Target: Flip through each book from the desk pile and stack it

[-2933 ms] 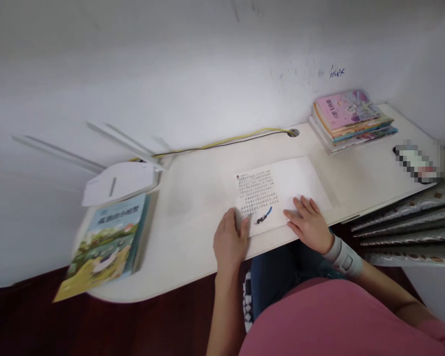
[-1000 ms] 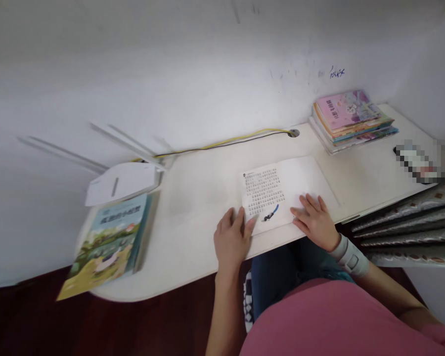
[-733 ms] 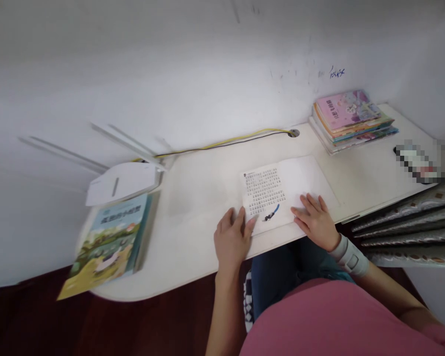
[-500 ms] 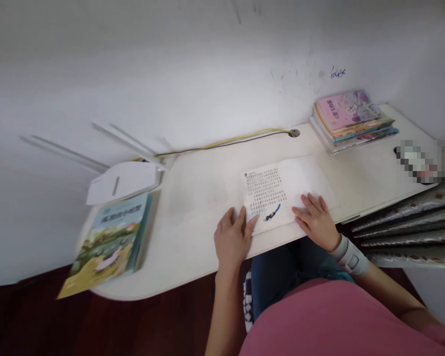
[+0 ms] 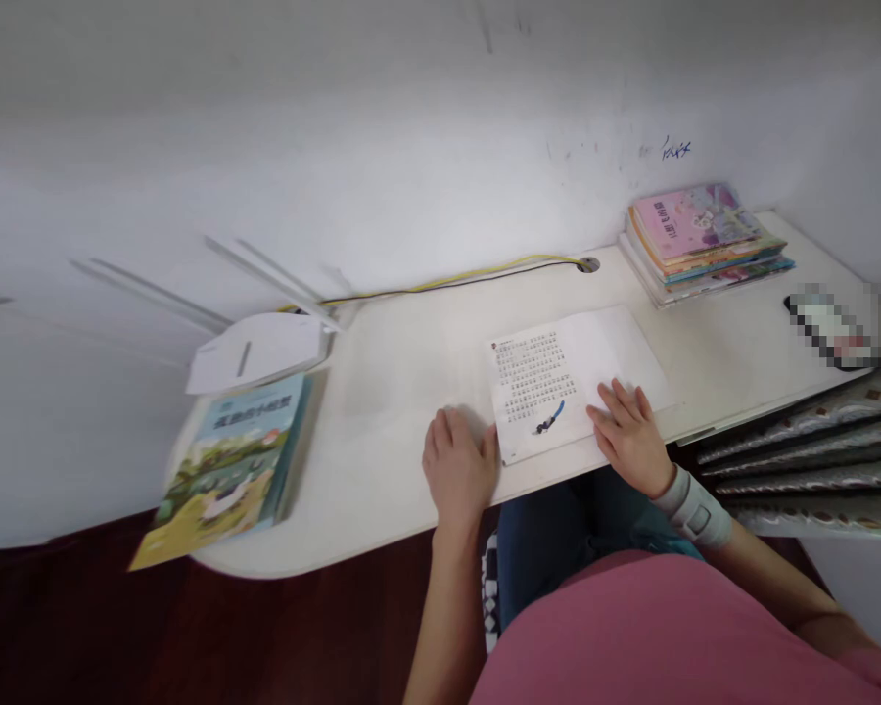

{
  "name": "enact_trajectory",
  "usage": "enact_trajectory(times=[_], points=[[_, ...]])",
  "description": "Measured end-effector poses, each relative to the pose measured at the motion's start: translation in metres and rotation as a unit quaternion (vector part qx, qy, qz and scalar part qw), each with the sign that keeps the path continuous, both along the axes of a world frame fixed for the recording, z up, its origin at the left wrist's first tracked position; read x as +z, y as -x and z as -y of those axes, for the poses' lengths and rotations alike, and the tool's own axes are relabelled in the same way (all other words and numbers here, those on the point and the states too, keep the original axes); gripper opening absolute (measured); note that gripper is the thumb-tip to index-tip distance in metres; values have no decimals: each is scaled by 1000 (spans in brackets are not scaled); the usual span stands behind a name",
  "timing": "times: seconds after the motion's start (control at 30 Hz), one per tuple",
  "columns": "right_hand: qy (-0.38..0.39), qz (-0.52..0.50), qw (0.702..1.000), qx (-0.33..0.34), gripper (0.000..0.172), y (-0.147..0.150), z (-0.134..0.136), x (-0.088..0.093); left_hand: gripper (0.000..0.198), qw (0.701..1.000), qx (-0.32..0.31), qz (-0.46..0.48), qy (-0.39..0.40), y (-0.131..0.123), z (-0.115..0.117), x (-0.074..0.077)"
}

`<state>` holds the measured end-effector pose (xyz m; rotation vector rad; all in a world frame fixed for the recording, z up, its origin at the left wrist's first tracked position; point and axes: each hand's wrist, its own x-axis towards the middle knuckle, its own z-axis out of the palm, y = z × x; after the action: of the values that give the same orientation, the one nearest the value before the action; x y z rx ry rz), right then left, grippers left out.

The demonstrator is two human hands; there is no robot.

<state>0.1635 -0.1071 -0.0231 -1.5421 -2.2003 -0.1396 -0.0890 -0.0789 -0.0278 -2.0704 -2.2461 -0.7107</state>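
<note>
An open book (image 5: 533, 416) lies flat on the white desk (image 5: 382, 441), with printed text and a small blue-and-black picture on its left page. The right page looks blank. My right hand (image 5: 631, 436), with a grey band on the wrist, rests on the lower part of that page, fingers spread. Just left of the book, my left hand (image 5: 459, 465) lies on the desk with its fingers stretched out and close together. Its thumb is at the book's left edge; whether it touches the page I cannot tell. Neither hand grips anything.
At the left end, a book with a landscape cover (image 5: 227, 470) overhangs the desk edge beside a white router (image 5: 264, 352) with antennas. A book stack (image 5: 705, 235) and a blurred-out phone (image 5: 829, 328) sit at right. Cables (image 5: 447, 282) run along the wall; folded curtain fabric (image 5: 800, 460) hangs near.
My left hand has slid off the left page onto the desk beside it, its fingers now closer together. My right hand stays on the right page. The view has shifted slightly.
</note>
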Motion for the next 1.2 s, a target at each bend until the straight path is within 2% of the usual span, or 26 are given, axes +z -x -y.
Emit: enact_trajectory(times=[0.13, 0.2, 0.27, 0.37, 0.5, 0.6, 0.67, 0.73, 0.8, 0.9, 0.97, 1.03, 1.1, 1.13, 1.2], points=[[4, 19, 999, 35, 35, 1, 0, 4, 56, 997, 21, 69, 22, 0, -2, 4], [7, 28, 999, 45, 37, 4, -1, 6, 55, 987, 28, 155, 40, -1, -4, 10], [12, 31, 998, 52, 40, 9, -1, 8, 53, 960, 39, 273, 43, -4, -5, 16], [24, 17, 997, 65, 54, 17, -2, 12, 43, 885, 26, 465, 5, -13, -10, 28], [42, -62, 993, 89, 80, 25, -4, 21, 37, 750, -57, 658, -24, -37, -19, 54], [42, -175, 981, 75, 75, 21, -6, 29, 39, 696, -118, 708, -3, -59, -23, 73], [36, -255, 965, 44, 62, 13, -7, 31, 40, 682, -138, 719, -10, -68, -24, 78], [35, -327, 944, 7, 50, 1, -9, 28, 39, 693, -123, 709, -37, -65, -22, 73], [47, -395, 917, -25, 44, -13, -10, 21, 39, 730, -76, 677, -61, -50, -18, 58], [77, -479, 874, -30, 44, -33, -7, 8, 42, 801, 17, 594, -69, -15, -7, 30], [53, -498, 864, -43, 52, -47, -2, 3, 48, 865, 66, 495, -55, 5, 3, 18], [-7, -468, 879, -87, 61, -61, 4, 3, 51, 930, 95, 349, -68, 15, 11, 16], [-54, -401, 907, -120, 61, -73, 7, 5, 48, 967, 96, 202, -120, 11, 15, 20], [-59, -364, 922, -119, 58, -79, 7, 6, 44, 975, 73, 150, -145, 4, 15, 23], [-40, -295, 950, -96, 52, -87, 2, 6, 36, 982, -29, 103, -153, -19, 12, 28]])
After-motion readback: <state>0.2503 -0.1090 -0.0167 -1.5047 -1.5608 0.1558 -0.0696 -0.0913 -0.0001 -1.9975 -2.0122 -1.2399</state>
